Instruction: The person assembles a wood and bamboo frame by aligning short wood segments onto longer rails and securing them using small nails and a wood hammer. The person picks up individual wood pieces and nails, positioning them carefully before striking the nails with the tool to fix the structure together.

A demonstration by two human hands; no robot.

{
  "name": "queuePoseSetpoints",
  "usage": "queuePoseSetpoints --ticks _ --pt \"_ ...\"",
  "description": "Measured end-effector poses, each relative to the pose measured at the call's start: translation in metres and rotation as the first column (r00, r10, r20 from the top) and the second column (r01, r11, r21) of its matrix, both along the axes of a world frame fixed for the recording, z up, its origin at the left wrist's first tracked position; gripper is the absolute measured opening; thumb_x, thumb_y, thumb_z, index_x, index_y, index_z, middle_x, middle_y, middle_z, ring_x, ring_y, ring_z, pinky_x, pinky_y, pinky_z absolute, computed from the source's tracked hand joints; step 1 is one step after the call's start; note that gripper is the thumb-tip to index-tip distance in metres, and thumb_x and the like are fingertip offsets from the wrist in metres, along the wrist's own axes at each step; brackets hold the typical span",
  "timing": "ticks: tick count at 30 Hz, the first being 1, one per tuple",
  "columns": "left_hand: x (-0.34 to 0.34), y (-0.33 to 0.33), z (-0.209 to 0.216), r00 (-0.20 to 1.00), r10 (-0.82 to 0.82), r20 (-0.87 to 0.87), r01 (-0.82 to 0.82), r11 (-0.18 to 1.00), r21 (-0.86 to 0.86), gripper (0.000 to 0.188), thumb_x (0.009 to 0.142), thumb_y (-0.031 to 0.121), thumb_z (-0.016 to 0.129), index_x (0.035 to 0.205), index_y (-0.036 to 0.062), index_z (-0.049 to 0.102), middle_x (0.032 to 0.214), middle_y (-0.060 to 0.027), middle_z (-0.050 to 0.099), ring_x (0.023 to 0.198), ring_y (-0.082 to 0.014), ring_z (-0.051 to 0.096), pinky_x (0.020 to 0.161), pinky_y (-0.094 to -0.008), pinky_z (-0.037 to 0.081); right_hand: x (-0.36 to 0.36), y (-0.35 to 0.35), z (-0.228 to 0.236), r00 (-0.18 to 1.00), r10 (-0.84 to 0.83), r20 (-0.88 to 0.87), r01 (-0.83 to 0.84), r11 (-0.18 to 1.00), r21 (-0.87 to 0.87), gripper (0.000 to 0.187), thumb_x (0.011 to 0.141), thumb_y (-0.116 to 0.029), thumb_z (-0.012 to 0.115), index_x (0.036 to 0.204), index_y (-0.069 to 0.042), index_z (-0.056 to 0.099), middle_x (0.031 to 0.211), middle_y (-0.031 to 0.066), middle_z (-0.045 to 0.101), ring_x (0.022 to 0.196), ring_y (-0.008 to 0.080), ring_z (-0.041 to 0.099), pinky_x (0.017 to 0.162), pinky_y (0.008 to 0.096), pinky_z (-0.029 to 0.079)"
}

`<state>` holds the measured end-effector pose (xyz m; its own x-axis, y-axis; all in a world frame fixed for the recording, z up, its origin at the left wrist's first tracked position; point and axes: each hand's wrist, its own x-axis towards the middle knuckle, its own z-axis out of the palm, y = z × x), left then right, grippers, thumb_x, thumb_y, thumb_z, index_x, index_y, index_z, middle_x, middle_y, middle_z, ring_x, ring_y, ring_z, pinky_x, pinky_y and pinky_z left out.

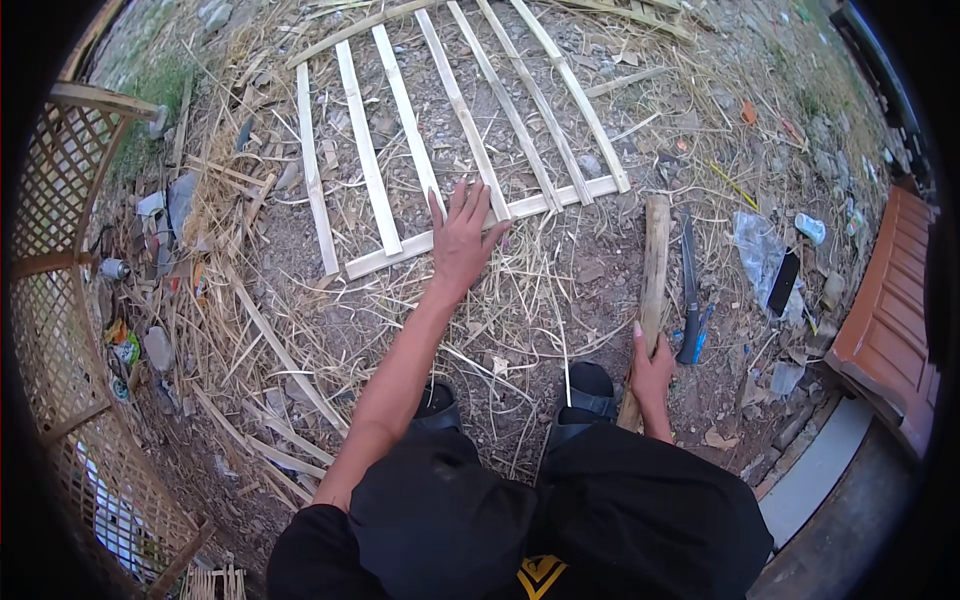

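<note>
Several pale, flat wooden slats lie side by side on the ground in front of me. Their near ends rest on or against a pale crosspiece. A longer strip runs across their far ends. My left hand lies flat over the crosspiece, fingers stretched and touching the near end of a middle slat. It grips nothing. Low on the right, my right hand is closed around a thick, rough wooden stick. The stick points away from me, its lower end partly hidden by my knee.
Beside the stick lies a long dark-bladed hand tool, with something blue by its handle. Farther right are a clear plastic bag and a brown ridged panel. A lattice panel stands left. Straw and shavings cover the ground.
</note>
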<state>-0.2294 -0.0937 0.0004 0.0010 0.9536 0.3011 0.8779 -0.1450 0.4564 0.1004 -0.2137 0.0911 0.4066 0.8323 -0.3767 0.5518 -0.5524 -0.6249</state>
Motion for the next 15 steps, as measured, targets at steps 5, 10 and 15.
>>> queuePoseSetpoints --ticks 5,10,15 --pt "0.0038 0.0021 0.0036 1.000 -0.016 -0.012 0.016 1.000 -0.002 0.064 0.096 0.040 0.068 0.143 -0.0005 0.055 0.149 -0.0144 0.056 0.147 -0.0335 0.041 0.125 -0.0588 0.010 -0.0016 -0.0007 0.0009 1.000 -0.024 0.008 0.024 1.000 -0.003 0.043 0.100 -0.039 0.066 0.106 0.003 0.063 0.066 0.0052 0.056 0.048 0.0154 0.057 0.044 0.0334 0.044" --pt "0.0044 0.0049 0.0049 0.998 -0.020 0.057 0.019 0.999 0.025 0.059 0.096 0.040 0.068 0.143 0.0067 0.058 0.150 -0.0091 0.056 0.147 -0.0329 0.040 0.124 -0.0589 0.012 -0.0030 0.0029 0.0023 1.000 0.005 0.015 -0.005 0.999 -0.037 0.049 0.100 -0.042 0.065 0.112 0.005 0.061 0.070 0.0133 0.063 0.048 0.0200 0.061 0.049 0.0376 0.047" --pt "0.0056 0.0064 0.0049 0.999 -0.025 -0.043 0.025 1.000 -0.012 0.058 0.096 0.042 0.067 0.144 0.0113 0.058 0.151 -0.0050 0.055 0.147 -0.0315 0.041 0.124 -0.0585 0.013 -0.0030 0.0044 0.0012 0.980 0.115 0.161 -0.117 0.993 0.003 0.050 0.098 -0.041 0.067 0.114 0.006 0.061 0.077 0.0187 0.067 0.064 0.0292 0.069 0.062 0.0424 0.052"
